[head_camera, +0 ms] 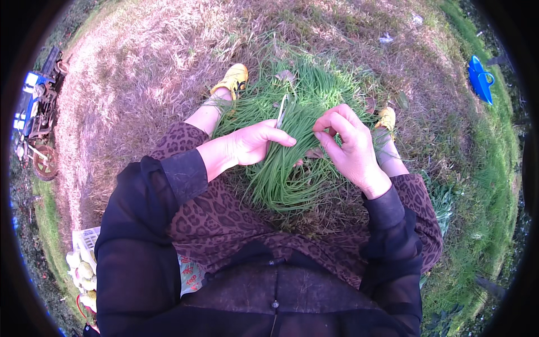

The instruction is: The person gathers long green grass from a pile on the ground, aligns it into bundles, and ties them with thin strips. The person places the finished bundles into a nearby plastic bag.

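Long, thin green stalks, like chives, form a bundle [282,177] that hangs over my left hand [261,145]. The fingers of this hand are wrapped under the bundle and its thumb lies across the top. A slim pale-and-metal tool, possibly a knife or scissors [281,111], points up beside the same hand; its lower part is hidden. At the bundle's right edge, my right hand [347,141] has thumb and forefinger pinched together; whether a thin stalk is between them cannot be told. Beyond both hands a loose heap of the same stalks [320,82] lies on dry grass.
My feet in yellow shoes [236,78] flank the heap. Dry leaves lie among the stalks. Far left stands a blue wheeled machine [38,105]; at lower left, a white plastic crate [86,240] and pale round produce [82,274]. A blue plastic container [480,80] lies far right.
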`<state>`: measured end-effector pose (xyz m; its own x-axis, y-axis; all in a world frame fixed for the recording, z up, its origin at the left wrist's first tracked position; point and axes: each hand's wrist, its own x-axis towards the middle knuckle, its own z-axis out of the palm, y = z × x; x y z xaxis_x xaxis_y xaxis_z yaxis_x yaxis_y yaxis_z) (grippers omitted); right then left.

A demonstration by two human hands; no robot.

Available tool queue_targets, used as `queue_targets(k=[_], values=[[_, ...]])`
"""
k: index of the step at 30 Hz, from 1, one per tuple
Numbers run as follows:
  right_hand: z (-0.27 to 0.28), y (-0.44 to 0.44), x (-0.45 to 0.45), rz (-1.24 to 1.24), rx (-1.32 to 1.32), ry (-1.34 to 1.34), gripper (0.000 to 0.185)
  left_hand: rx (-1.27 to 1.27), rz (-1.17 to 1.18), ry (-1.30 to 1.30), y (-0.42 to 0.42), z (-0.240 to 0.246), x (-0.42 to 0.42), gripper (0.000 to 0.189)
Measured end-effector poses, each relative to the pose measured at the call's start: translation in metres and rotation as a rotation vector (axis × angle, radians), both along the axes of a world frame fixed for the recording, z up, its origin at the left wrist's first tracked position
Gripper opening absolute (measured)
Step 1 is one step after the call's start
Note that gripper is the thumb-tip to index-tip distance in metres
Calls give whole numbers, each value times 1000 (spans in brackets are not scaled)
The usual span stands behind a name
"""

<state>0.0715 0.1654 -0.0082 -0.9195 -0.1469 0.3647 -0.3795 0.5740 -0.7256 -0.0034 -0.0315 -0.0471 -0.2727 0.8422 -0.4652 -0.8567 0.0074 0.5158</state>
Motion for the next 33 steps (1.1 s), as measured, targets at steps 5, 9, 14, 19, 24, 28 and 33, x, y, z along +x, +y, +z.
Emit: queue_targets(k=[5,9,14,19,24,28,33], values=[[15,29,-4,-172,-204,-71,12,41,-10,30,-3,-3,-2,37],[42,93,-4,-412,-530,-69,10,63,-19,48,-10,-8,-6,41],[34,272,34,-1342,-379,398,28,101,-39,6,1,-4,-8,51],[18,169,25,-894,-461,-32,17,99,-3,56,-10,-7,-8,55],[-15,67,16,-191,-488,-810,21,76,110,26,-13,-2,-10,37],[-34,6,20,41,-624,-846,25,59,146,43,-13,4,-13,31],[-34,-33,18,-29,-930,-864,36,-38,167,48,-14,7,-15,32]])
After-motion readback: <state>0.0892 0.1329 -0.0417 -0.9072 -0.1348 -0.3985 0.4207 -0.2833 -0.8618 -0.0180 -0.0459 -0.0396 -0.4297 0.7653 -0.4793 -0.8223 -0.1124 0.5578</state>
